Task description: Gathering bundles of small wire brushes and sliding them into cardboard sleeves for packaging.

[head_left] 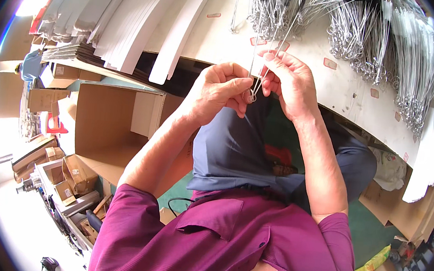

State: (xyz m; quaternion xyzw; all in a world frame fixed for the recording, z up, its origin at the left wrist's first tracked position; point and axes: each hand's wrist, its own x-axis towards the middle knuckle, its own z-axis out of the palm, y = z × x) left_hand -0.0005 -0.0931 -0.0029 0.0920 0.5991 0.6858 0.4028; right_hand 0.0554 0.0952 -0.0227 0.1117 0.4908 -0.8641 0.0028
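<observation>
Between my hands, over my lap at the table's near edge, are a few thin metal wire rods (253, 93) with looped ends pointing toward me. My left hand (214, 92) pinches them close to the loops, thumb against the fingers. Higher up, my right hand (293, 85) is closed around the rods' shafts, thumb and forefinger together. Their far ends run up toward a bundle of similar wire rods (275, 15) on the table. Exactly how many rods are in my fingers cannot be made out.
On the white table (217, 38), more wire bundles (411, 64) lie to the right. Stacked white strips (144, 23) overhang its left edge, and another white stack (430, 152) hangs off the right. An open cardboard box (106, 121) stands left of my legs; smaller boxes (79, 173) lie beyond.
</observation>
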